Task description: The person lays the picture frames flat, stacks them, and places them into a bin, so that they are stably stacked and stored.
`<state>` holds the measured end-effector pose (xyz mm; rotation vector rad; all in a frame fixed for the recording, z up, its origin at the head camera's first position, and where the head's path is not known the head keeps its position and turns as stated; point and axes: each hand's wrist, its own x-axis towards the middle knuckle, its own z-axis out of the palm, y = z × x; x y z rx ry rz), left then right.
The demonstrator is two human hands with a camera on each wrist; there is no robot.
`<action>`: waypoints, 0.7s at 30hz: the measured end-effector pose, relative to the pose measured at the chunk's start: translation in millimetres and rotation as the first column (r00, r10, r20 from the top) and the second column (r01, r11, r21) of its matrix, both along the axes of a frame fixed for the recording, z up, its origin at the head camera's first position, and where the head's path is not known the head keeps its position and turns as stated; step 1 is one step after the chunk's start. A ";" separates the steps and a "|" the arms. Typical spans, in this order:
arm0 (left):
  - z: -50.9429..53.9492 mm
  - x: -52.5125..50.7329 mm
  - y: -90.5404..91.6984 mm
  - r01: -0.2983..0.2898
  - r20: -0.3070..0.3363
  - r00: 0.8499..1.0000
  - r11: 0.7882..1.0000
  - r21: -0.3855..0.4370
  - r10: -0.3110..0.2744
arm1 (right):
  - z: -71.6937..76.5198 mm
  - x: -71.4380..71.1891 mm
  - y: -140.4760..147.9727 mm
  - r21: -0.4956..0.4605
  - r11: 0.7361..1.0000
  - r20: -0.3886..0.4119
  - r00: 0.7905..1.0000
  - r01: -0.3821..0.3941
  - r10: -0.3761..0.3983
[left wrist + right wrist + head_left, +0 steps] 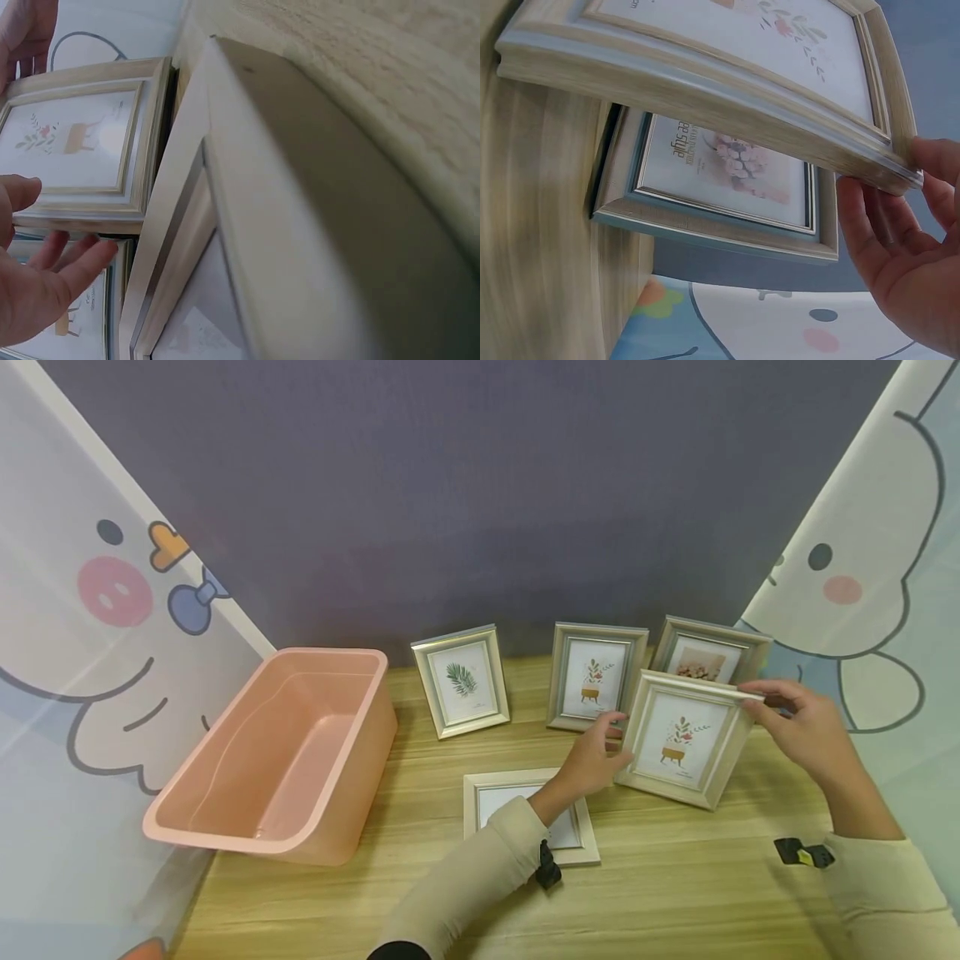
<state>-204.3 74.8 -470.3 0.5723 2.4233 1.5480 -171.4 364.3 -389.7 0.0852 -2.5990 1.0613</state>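
My right hand [810,727] pinches the upper right corner of a pale photo frame [678,743] with a potted-plant print. That frame stands tilted back on the table. At its left edge is my left hand [588,764], thumb and fingers spread apart; in the left wrist view the fingers [82,266] lie close beside the edge, and contact is unclear. Behind stand a second potted-plant frame [596,672] and a flower-photo frame [727,180], the latter partly hidden. A further photo frame [588,852] lies flat beneath my left forearm, which covers part of it.
A pink plastic tub [337,793] stands on the left of the wooden table [300,910]. Between it and the other frames, a leaf-print photo frame [461,681] stands upright. A grey panel [480,510] rises behind, with cartoon-printed sheets at both sides.
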 end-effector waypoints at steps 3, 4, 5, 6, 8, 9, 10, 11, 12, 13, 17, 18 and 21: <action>0.6 -0.3 1.3 -0.014 -0.007 1.000 1.000 -0.002 0.014 | -0.5 -0.1 0.4 0.006 1.000 0.004 1.000 0.002 -0.002; 0.8 -0.7 1.6 -0.021 -0.011 1.000 1.000 -0.003 0.021 | -0.9 -0.2 0.4 0.009 1.000 -0.001 1.000 0.003 -0.003; 1.0 -0.9 2.1 -0.026 -0.019 0.999 1.000 -0.004 0.026 | -1.1 -0.2 0.3 0.011 1.000 -0.007 1.000 0.002 -0.002; 0.7 -1.4 2.6 -0.031 -0.028 0.999 0.999 -0.007 0.031 | -1.1 0.0 0.1 0.013 1.000 -0.014 1.000 0.001 -0.001; -0.4 -2.7 4.3 -0.044 -0.048 0.998 0.999 -0.005 0.043 | -1.8 -0.1 -0.1 0.016 1.000 -0.030 1.000 -0.005 0.006; -0.9 -3.3 5.2 -0.048 -0.061 0.997 0.999 -0.008 0.048 | -2.2 -0.1 -0.2 0.014 1.000 -0.035 0.999 -0.007 0.008; -1.3 -3.8 5.9 -0.053 -0.069 0.996 0.999 -0.006 0.052 | -2.5 0.0 -0.5 0.014 1.000 -0.041 0.999 -0.008 0.008; -1.9 -4.3 6.7 -0.057 -0.077 0.995 0.998 -0.005 0.056 | -2.9 0.0 -0.8 0.010 1.000 -0.043 0.999 -0.005 0.006; -2.4 -4.7 7.2 -0.061 -0.082 0.995 0.998 -0.003 0.060 | -3.4 -0.1 -0.9 0.006 1.000 -0.044 0.999 -0.005 0.005; -2.7 -4.8 7.9 -0.064 -0.083 0.995 0.998 0.002 0.064 | -3.7 -0.2 -0.9 0.007 1.000 -0.044 0.999 -0.004 0.004; -4.4 -4.5 8.6 -0.069 -0.088 0.994 0.998 0.001 0.069 | -4.0 -0.1 -1.8 0.005 1.000 -0.044 0.999 0.003 -0.002; -4.7 -4.1 8.4 -0.069 -0.090 0.994 0.998 -0.001 0.069 | -4.0 -0.1 -1.8 0.008 1.000 -0.042 0.999 0.001 -0.001; -5.2 -2.9 7.7 -0.071 -0.100 0.993 0.997 -0.014 0.069 | -3.6 0.1 -1.7 0.016 1.000 -0.043 0.999 0.002 -0.001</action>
